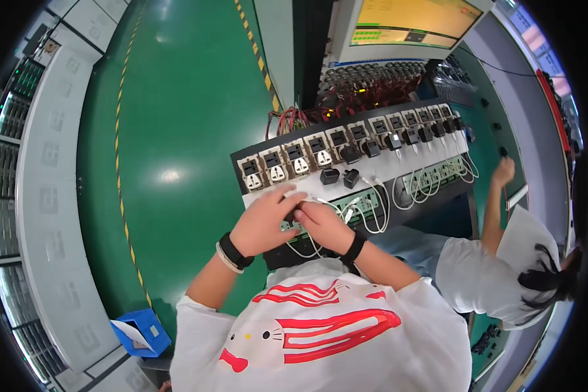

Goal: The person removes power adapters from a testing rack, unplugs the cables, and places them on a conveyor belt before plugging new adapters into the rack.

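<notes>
My left hand [261, 222] and my right hand [328, 227] meet over the near left end of a test bench [392, 171]. Their fingers are closed around a small black charger [292, 217], mostly covered by them. Just beyond, two loose black chargers, one left [330, 176] and one right [351, 178], lie on the bench's white strip. Behind these runs a row of sockets; white socket faces [277, 172] show at the left, while black chargers [370, 148] sit plugged in farther right. White cables [380, 212] loop from the green circuit board [360, 204] beside my right hand.
A monitor [408, 25] stands over red wiring [372, 98] behind the bench. Close on my right, another person [477, 274] reaches an arm forward. A blue bin [142, 332] is at lower left, near yellow-black floor tape [119, 130]. Racks line the far left.
</notes>
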### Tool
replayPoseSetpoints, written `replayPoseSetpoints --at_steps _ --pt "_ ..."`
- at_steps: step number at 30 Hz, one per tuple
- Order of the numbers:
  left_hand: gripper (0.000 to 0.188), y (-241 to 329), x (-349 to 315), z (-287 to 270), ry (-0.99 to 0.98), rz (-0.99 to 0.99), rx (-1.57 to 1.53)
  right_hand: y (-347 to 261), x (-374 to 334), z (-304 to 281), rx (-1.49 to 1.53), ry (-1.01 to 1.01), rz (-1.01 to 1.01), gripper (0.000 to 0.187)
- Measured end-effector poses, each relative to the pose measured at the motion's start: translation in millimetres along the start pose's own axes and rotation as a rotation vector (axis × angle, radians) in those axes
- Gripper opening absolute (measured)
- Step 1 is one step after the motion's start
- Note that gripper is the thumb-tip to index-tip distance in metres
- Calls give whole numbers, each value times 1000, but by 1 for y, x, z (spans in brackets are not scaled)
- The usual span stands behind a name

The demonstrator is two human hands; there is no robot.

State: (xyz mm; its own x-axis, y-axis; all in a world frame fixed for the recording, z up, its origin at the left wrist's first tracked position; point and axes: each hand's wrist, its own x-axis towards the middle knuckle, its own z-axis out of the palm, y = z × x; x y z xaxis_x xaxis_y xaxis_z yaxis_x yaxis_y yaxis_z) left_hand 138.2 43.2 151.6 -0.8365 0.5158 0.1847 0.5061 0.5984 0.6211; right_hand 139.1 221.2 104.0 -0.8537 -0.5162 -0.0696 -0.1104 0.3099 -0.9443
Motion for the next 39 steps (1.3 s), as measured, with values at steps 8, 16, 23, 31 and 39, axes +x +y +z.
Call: replayPoseSetpoints --at_steps 8,16,23,31,39 --pt "29 63 -13 -21 -391 -7 356 -59 -46 -33 -123 -394 34 19" --pt "22 22 -13 -35 -325 -176 334 -22 -8 13 -2 -191 -81 21" --pt "20 12 -33 -30 -253 -233 283 -16 -5 30 57 -208 -156 23" --pt "17 -5 -42 -36 -400 -154 259 -23 -8 37 45 -333 -48 26" --pt "30 -201 -195 -184 -65 -1111 428 43 6 -28 -49 -39 215 26"
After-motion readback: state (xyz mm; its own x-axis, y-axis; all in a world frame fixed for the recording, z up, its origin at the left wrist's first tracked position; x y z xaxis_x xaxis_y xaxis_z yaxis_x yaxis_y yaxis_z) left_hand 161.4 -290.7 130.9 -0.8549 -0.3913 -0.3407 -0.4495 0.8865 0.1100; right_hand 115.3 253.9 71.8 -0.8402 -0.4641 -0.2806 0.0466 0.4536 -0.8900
